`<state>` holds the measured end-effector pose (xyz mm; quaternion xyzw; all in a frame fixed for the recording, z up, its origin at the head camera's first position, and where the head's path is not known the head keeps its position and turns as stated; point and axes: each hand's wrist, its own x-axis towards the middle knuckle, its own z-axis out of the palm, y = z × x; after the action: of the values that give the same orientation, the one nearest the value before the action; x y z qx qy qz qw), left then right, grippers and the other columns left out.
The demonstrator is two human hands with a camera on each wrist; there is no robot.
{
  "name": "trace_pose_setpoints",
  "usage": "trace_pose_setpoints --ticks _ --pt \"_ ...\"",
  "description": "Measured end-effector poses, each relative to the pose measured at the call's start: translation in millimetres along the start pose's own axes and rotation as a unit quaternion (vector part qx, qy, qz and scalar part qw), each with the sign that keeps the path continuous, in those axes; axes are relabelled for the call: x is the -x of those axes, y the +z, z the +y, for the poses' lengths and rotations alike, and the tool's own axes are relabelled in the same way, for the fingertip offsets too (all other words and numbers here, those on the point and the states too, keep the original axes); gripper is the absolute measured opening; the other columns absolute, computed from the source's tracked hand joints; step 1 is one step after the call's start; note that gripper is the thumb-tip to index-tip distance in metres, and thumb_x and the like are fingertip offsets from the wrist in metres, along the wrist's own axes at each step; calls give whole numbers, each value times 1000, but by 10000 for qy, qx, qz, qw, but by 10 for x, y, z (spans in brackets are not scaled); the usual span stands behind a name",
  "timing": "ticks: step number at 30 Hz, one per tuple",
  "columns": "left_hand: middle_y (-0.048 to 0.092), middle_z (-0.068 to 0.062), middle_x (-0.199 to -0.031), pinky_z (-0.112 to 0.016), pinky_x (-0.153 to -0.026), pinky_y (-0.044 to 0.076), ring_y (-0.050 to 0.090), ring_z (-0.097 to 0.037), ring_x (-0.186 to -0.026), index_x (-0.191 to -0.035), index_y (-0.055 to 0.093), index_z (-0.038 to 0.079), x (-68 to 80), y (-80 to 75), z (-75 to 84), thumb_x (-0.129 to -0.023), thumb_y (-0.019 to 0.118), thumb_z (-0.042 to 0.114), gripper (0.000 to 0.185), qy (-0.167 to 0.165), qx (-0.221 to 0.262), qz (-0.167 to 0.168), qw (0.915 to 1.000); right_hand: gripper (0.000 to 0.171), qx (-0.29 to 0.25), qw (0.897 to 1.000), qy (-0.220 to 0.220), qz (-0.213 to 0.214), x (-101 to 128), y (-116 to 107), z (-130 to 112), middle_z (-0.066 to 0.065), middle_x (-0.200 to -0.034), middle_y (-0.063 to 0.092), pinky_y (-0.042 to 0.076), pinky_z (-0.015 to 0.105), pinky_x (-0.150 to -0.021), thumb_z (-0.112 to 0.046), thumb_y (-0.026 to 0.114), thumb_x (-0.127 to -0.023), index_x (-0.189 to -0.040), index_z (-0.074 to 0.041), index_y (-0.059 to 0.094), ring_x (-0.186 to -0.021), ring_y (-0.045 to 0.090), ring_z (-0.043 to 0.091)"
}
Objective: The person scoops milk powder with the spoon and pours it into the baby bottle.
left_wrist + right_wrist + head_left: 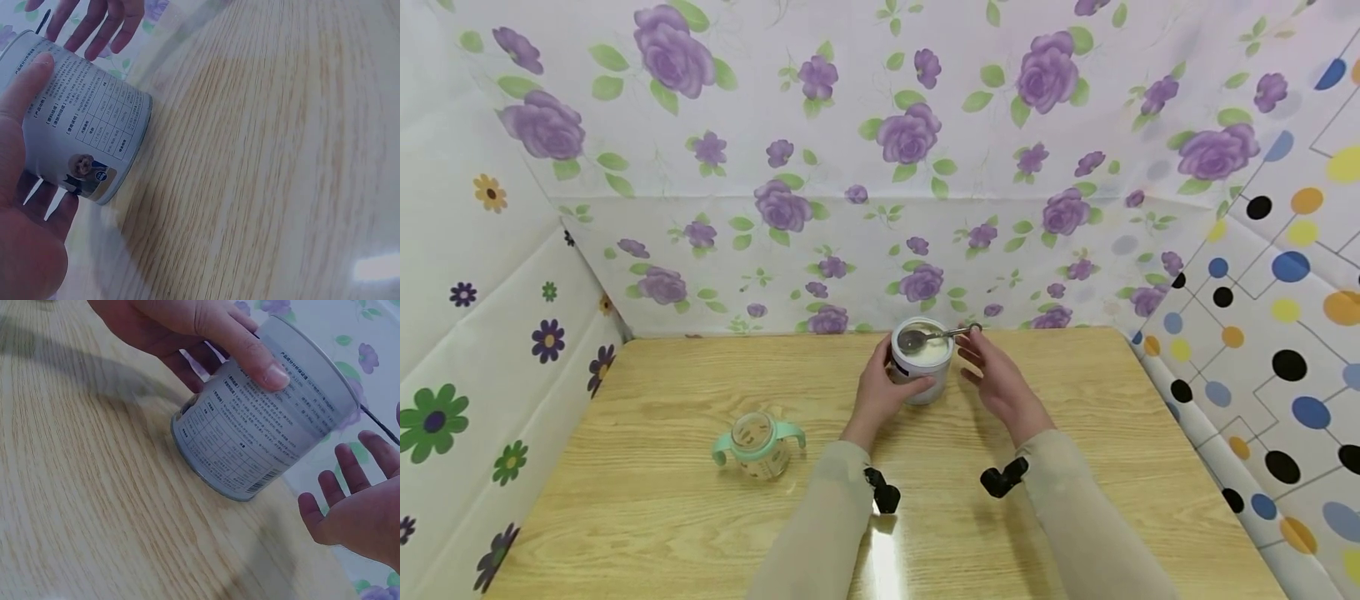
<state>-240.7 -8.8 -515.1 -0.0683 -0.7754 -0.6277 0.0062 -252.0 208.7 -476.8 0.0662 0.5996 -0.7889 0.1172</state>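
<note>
While the left hand (pixel 880 392) has its grip curled round the tin (pixel 921 360), the tin stands on the worktop (pixel 670 400) near the far wall. The thumb (pixel 250 359) lies across the printed side, and the other fingers wrap behind it. The tin is open on top, with pale powder inside.

A spoon (pixel 934 336) lies across the tin's rim, bowl over the powder and handle sticking out toward the right hand (pixel 996 379). The right hand is just beside the tin with straight, spread fingers. Its grip is wide open and holds nothing. Its fingertips are close to the spoon handle, but I cannot tell if they touch it.

To do this step well, I think the left hand should keep the tin flat and firm so it does not tip. The right hand should pinch the spoon handle gently near its end and lift slowly, so no powder spills.

Well away from the left grip, toward the person, a little green cup (pixel 758 444) with two handles stands on the worktop.
</note>
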Motion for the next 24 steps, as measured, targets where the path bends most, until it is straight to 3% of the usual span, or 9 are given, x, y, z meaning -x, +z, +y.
trace_pose_setpoints --ticks 7,13,18,24 --pt "50 -5 -162 -48 -124 38 46 -25 -150 -167 36 21 -5 -13 0 -82 97 27 104 -58 -52 -57 10000 59 466 9986 -253 90 -42 11 -30 1 -131 51 28 50 -121 -46 46 -115 -164 -12 45 -143 35 33" --pt "50 -6 -162 -49 -124 38 46 -26 -150 -167 37 20 1 -21 -13 -83 96 27 103 -40 -89 -57 9999 61 846 9953 -479 49 -57 38 -87 -3 -115 56 32 42 -102 -50 50 -113 -161 -12 50 -129 45 31" --pt "50 -6 -162 -49 -124 38 46 -26 -150 -167 37 20 6 -25 -10 -83 97 28 104 -55 -144 -80 9998 60 1016 9928 -631 34 -86 70 -176 -4 -109 59 28 36 -86 -49 52 -112 -157 -10 54 -117 50 26" --pt "51 -5 -161 -49 -122 40 47 -25 -149 -167 37 22 1 -31 7 -83 96 29 103 -53 -163 -69 9998 59 1437 9860 -835 -131 -131 120 -314 -2 -108 59 29 37 -81 -50 50 -113 -154 -9 58 -107 50 24"
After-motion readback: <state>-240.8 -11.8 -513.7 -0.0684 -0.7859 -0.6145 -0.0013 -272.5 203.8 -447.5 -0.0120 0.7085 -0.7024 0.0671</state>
